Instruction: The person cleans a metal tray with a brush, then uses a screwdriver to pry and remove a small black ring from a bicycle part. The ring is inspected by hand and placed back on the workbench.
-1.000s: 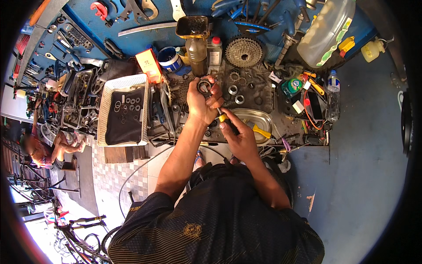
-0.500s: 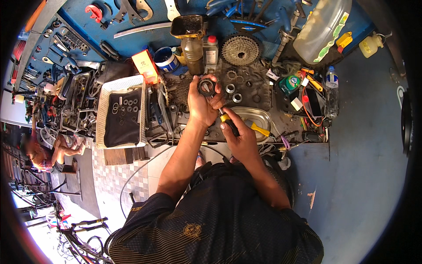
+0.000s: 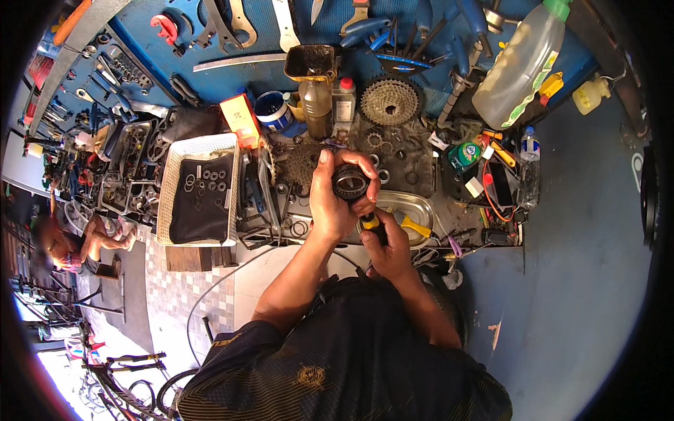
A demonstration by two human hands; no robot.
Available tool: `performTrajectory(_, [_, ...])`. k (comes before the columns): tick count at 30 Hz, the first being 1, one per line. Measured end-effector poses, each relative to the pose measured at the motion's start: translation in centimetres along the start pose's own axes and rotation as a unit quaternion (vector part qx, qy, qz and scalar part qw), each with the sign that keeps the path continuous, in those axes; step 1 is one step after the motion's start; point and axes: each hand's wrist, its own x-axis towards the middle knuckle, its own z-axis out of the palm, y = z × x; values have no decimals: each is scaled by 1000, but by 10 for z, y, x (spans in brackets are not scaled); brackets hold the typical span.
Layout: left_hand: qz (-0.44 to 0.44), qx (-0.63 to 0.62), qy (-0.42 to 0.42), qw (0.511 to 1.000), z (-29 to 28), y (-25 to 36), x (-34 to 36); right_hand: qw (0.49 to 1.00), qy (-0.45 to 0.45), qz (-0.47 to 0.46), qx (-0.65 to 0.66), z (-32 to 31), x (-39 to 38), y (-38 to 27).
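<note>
My left hand point(image 3: 330, 200) is closed round a dark, hollow round metal part point(image 3: 350, 182), its open end facing up. What this part belongs to I cannot make out. In my right hand point(image 3: 390, 249) is a screwdriver point(image 3: 372, 223) with a black and yellow handle, held just below the left hand; its tip is hidden by the left fingers. Beyond the hands, a dark mat on the bench carries silver rings point(image 3: 382, 176) and thin toothed rings point(image 3: 375, 139). A large sprocket cassette point(image 3: 390, 102) leans at the back.
To the left, a white basket point(image 3: 165, 210) holds washers and rings on a dark cloth. An oval metal tray point(image 3: 425, 210) with a yellow-handled tool point(image 3: 417, 226) lies near the right hand. Bottles point(image 3: 317, 112) stand behind. A person point(image 3: 77, 242) sits at far left.
The hands have drawn slightly nearer and right. The left hand has turned the round part, so its hollow opening shows more; the screwdriver's shaft is now hidden. The view has shifted a little.
</note>
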Motion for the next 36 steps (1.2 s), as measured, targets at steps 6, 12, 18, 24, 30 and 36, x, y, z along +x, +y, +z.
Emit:
performTrajectory(6, [-11, -19, -3, 1000, 3, -2, -3, 1000, 11, -23, -9, 1, -3, 12])
performTrajectory(12, [-43, -29, 6, 999, 3, -8, -2, 999, 26, -25, -6, 2, -5, 20])
performTrajectory(18, [-53, -28, 27, 998, 0, -13, 0, 1000, 24, 7, -5, -1, -7, 18])
performTrajectory(24, [-44, 85, 105, 990, -17, -23, 17, 988, -21, 143, 56, -15, -21, 29])
performTrajectory(30, [-66, 258, 111, 958, -66, -60, 21, 973, -53, 222, -36, -60, -65, 50])
performTrajectory(36, [-219, 304, 84, 923, -109, -108, 13, 926, -2, 311, -215, -118, -84, 56])
